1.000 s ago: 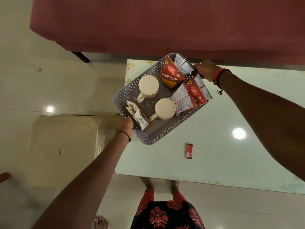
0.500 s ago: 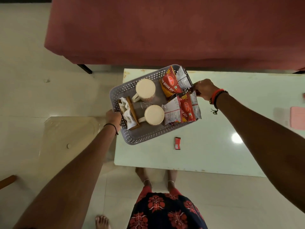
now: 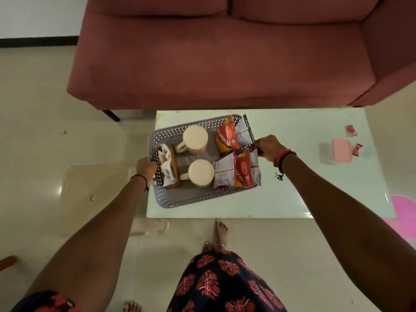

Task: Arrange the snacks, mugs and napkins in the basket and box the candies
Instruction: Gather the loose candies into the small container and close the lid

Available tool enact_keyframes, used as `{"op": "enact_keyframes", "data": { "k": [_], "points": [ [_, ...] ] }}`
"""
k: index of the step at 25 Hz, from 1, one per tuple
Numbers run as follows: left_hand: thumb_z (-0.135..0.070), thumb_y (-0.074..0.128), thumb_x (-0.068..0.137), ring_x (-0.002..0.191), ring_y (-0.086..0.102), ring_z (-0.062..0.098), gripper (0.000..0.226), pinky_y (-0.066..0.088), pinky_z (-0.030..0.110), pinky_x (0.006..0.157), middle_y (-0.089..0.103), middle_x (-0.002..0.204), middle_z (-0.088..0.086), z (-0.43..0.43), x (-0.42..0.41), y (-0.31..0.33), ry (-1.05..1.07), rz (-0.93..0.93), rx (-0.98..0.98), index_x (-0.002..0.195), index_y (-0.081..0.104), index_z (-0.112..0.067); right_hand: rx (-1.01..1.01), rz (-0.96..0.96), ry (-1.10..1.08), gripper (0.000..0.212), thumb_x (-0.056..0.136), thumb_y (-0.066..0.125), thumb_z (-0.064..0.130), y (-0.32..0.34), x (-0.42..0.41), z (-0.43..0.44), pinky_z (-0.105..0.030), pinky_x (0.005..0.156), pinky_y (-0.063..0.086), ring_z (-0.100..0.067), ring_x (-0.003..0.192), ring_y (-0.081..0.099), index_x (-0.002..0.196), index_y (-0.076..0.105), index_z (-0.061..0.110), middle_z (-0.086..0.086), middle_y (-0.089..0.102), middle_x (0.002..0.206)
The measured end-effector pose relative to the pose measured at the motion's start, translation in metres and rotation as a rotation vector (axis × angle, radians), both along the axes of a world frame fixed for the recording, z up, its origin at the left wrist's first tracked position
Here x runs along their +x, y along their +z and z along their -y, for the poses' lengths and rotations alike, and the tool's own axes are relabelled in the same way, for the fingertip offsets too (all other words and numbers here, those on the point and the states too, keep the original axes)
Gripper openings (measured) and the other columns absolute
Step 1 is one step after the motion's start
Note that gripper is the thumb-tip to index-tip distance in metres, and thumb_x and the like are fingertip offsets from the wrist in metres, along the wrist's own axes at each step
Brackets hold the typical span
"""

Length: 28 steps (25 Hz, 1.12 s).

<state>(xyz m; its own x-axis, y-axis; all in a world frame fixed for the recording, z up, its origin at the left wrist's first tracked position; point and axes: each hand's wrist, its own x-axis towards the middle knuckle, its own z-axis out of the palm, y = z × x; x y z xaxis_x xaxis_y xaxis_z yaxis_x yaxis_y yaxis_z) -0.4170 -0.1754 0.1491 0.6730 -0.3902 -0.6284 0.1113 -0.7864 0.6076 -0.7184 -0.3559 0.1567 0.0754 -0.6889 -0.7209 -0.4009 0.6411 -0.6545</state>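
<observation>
A grey perforated basket (image 3: 186, 199) sits over the left part of the pale green table (image 3: 304, 188). Inside it are two cream mugs (image 3: 195, 138) (image 3: 201, 172), a wooden napkin holder with white napkins (image 3: 168, 167) at the left end, and red and silver snack packets (image 3: 238, 170) at the right end. My left hand (image 3: 146, 168) grips the basket's left edge. My right hand (image 3: 269, 147) grips its right edge beside the packets. A pink candy box (image 3: 341, 150) stands at the table's right, with wrapped red candies (image 3: 351, 131) (image 3: 357, 149) beside it.
A dark red sofa (image 3: 220, 59) runs along the far side of the table. A beige plastic stool (image 3: 94, 192) stands left of the table. A pink mat (image 3: 403, 210) lies on the floor at right. My feet and patterned skirt are below the table's near edge.
The basket has swung from tilted to nearly square with the table and come further over it. The view pulled back, showing the sofa, the pink box and candies. The small red candy is hidden.
</observation>
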Motion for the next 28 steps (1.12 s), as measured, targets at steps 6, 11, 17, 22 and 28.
{"op": "enact_keyframes", "data": {
  "k": [6,11,17,22,28],
  "points": [
    [0.011,0.036,0.086,0.065,0.048,0.021,0.033,0.041,0.029,0.056,0.049,0.066,0.010,-0.025,-0.026,0.005,-0.096,-0.038,-0.011,0.061,0.048,-0.008,-0.002,-0.007,-0.102,0.028,0.089,0.044,-0.014,0.011,-0.045,-0.041,-0.033,0.062,0.045,-0.023,0.061,0.050,0.066,0.049,0.001,-0.012,0.052,0.069],
    [0.014,0.030,0.084,0.055,0.037,0.019,0.035,0.034,0.027,0.053,0.039,0.061,0.008,-0.021,-0.060,0.012,-0.164,-0.027,0.017,0.059,0.041,-0.008,0.035,-0.045,-0.064,0.019,0.089,0.049,0.000,0.015,-0.095,-0.061,-0.032,0.072,0.052,-0.020,0.075,0.056,0.073,0.052,0.011,-0.009,0.056,0.080],
    [0.009,0.034,0.086,0.086,0.053,0.027,0.029,0.048,0.046,0.078,0.055,0.091,0.020,0.007,-0.115,0.013,-0.254,-0.051,-0.001,0.097,0.060,0.002,0.053,-0.070,-0.122,0.020,0.089,0.049,0.000,0.008,-0.163,-0.059,-0.031,0.071,0.050,-0.023,0.080,0.056,0.073,0.050,0.013,-0.009,0.055,0.083],
    [0.008,0.034,0.086,0.089,0.053,0.028,0.027,0.050,0.053,0.087,0.057,0.093,0.019,0.044,-0.169,-0.002,-0.272,-0.043,0.020,0.094,0.059,0.003,0.066,-0.094,-0.205,0.027,0.089,0.046,-0.008,-0.003,-0.216,-0.031,-0.029,0.059,0.045,-0.020,0.061,0.050,0.067,0.046,0.008,-0.011,0.052,0.069],
    [0.009,0.036,0.085,0.083,0.050,0.027,0.024,0.047,0.041,0.072,0.055,0.082,0.018,0.078,-0.231,-0.041,-0.201,-0.053,0.065,0.081,0.058,0.000,0.045,-0.187,-0.026,0.031,0.092,0.047,0.002,-0.022,-0.270,0.021,-0.026,0.062,0.041,-0.020,0.071,0.048,0.065,0.045,0.015,-0.003,0.049,0.070]
  ]
}}
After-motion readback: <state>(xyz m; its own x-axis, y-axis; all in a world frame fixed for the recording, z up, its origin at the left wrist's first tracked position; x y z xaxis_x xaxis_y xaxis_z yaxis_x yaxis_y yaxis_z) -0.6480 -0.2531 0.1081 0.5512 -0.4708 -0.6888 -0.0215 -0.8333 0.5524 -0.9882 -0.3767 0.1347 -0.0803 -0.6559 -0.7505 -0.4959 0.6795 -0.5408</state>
